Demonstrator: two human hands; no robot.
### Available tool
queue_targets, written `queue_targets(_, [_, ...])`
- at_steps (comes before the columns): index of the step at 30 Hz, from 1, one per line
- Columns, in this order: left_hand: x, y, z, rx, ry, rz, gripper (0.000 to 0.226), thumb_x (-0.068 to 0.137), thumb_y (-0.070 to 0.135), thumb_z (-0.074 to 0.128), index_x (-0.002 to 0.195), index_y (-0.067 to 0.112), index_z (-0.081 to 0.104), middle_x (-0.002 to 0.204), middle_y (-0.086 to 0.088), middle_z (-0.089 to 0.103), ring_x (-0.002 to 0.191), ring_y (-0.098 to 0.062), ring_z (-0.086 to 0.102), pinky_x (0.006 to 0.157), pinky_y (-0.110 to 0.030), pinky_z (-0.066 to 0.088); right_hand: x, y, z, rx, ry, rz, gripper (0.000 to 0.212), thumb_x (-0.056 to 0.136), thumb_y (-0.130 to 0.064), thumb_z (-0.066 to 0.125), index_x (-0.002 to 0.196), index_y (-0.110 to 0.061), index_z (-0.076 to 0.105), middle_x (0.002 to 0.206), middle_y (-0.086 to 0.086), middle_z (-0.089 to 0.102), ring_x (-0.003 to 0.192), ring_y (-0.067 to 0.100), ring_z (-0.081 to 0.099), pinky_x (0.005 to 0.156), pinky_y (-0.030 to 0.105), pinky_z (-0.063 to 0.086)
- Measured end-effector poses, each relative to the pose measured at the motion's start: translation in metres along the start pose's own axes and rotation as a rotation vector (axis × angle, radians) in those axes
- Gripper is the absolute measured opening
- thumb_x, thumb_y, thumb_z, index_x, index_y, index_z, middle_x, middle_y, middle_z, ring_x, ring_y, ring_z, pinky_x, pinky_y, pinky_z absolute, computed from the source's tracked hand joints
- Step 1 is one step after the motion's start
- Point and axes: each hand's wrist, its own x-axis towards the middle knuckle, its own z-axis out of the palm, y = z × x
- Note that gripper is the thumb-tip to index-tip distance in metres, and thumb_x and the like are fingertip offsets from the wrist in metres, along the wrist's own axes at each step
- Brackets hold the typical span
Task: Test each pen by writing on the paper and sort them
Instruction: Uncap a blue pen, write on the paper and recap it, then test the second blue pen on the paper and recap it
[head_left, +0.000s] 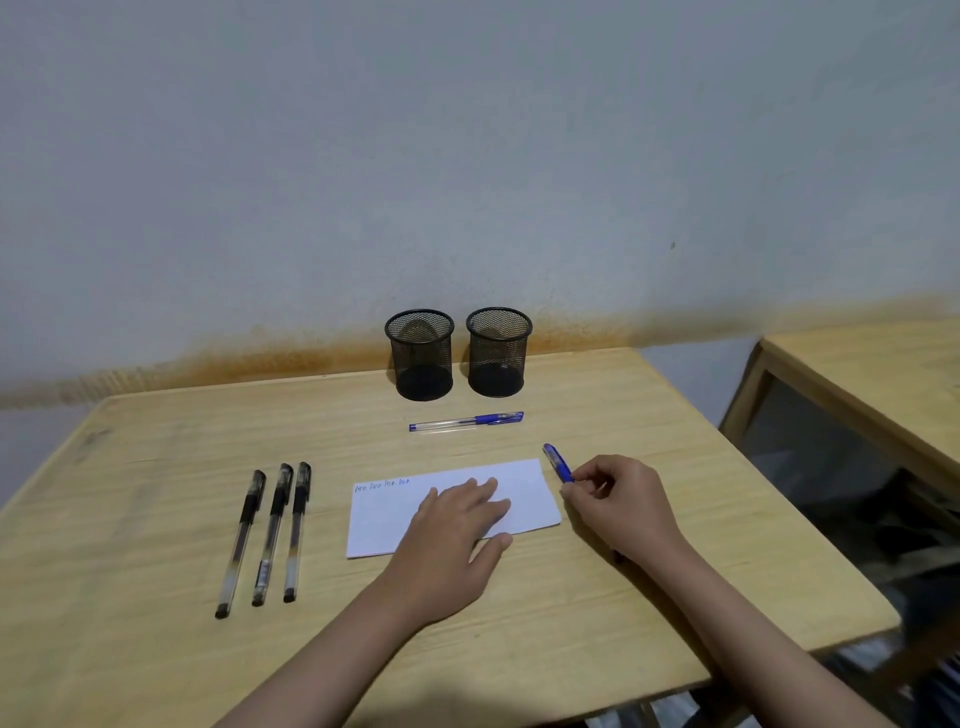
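Observation:
A white paper lies on the wooden table, with small blue writing along its top left edge. My left hand rests flat on the paper, fingers spread. My right hand sits just right of the paper, fingertips pinched on a blue pen that points up and away. Another blue pen, capped, lies crosswise beyond the paper. Three black pens lie side by side to the paper's left. Two black mesh cups, left and right, stand at the back.
A grey wall with a rusty stain rises behind the table. A second wooden table stands to the right across a gap. The near table edge runs diagonally at lower right, with clutter on the floor below.

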Motion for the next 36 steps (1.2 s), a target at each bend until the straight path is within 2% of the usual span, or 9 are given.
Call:
queue_targets(6, [0.0,0.004,-0.001,0.007,0.007,0.011,0.043,0.095,0.042,0.039,0.137,0.031,0.04,0.153,0.014,0.025,0.142,-0.008,0.015,0.117,-0.037,0.006,0.025,-0.022,0.003,0.074,0.095,-0.065,0.005,0.08,-0.02,0.069,0.078,-0.017,0.071,0.073,-0.003,0.067,0.065,0.01,0.059,0.059,0.026,0.048])
queue_targets(13, [0.0,0.013,0.002,0.001,0.017,0.037,0.043,0.094,0.042,0.039,0.136,0.032,0.04,0.152,0.014,0.026,0.142,-0.007,0.015,0.117,-0.036,0.008,0.085,-0.043,0.039,-0.244,-0.069,-0.385,0.026,0.086,-0.021,0.064,0.11,-0.011,0.07,0.109,0.004,0.068,0.094,0.018,0.057,0.074,0.029,0.047])
queue_targets(20, [-0.001,0.012,0.0,-0.012,0.031,0.035,0.043,0.094,0.042,0.04,0.136,0.032,0.041,0.152,0.014,0.028,0.141,-0.007,0.017,0.117,-0.036,0.008,0.103,-0.048,0.061,-0.465,-0.176,-0.549,0.023,0.088,-0.014,0.06,0.107,-0.012,0.072,0.101,0.008,0.07,0.098,0.029,0.054,0.072,0.036,0.045])
queue_targets(25, [-0.001,0.01,0.002,-0.003,0.061,0.054,0.043,0.094,0.042,0.04,0.135,0.031,0.041,0.152,0.013,0.029,0.141,-0.007,0.017,0.116,-0.035,0.007,0.093,-0.059,0.048,-0.132,-0.16,-0.463,0.031,0.084,-0.014,0.066,0.114,-0.009,0.067,0.099,0.007,0.065,0.085,0.022,0.059,0.077,0.036,0.05])
queue_targets(28, [-0.003,0.011,0.003,-0.022,0.114,0.091,0.045,0.091,0.046,0.041,0.133,0.029,0.045,0.149,0.011,0.033,0.14,-0.006,0.022,0.117,-0.037,0.009,0.077,-0.068,0.033,0.175,-0.157,-0.334,0.01,0.083,-0.009,0.068,0.092,-0.012,0.065,0.08,0.004,0.06,0.065,0.016,0.053,0.066,0.027,0.048])
queue_targets(30, [-0.005,0.014,0.001,-0.062,0.219,0.128,0.044,0.087,0.05,0.046,0.122,0.025,0.054,0.139,0.009,0.047,0.131,-0.002,0.034,0.115,-0.038,0.022,0.064,-0.071,0.022,0.359,-0.158,-0.24,0.011,0.083,-0.008,0.069,0.081,-0.013,0.059,0.072,0.003,0.057,0.059,0.015,0.051,0.062,0.026,0.047])
queue_targets(32, [-0.007,0.019,-0.005,-0.136,0.379,0.14,0.032,0.083,0.045,0.057,0.105,0.021,0.058,0.116,0.008,0.059,0.109,0.004,0.048,0.098,-0.026,0.04,0.051,-0.071,0.012,0.496,-0.149,-0.153,0.013,0.085,-0.009,0.069,0.079,-0.013,0.058,0.067,0.003,0.061,0.053,0.012,0.058,0.059,0.025,0.051])
queue_targets(34, [-0.007,0.025,-0.013,-0.233,0.536,0.106,0.028,0.08,0.036,0.066,0.098,0.018,0.055,0.102,0.007,0.056,0.096,0.002,0.052,0.082,-0.01,0.039,0.037,-0.069,0.005,0.618,-0.141,-0.093,0.012,0.085,-0.007,0.068,0.079,-0.012,0.058,0.065,0.003,0.064,0.051,0.009,0.063,0.057,0.025,0.052])
queue_targets(36, [-0.006,0.029,-0.021,-0.293,0.63,0.046,0.032,0.079,0.031,0.07,0.104,0.019,0.053,0.103,0.009,0.052,0.1,0.002,0.049,0.081,-0.004,0.036,0.022,-0.065,0.001,0.696,-0.119,-0.059,0.011,0.085,-0.006,0.067,0.08,-0.01,0.059,0.062,0.001,0.065,0.053,0.01,0.064,0.057,0.026,0.052])
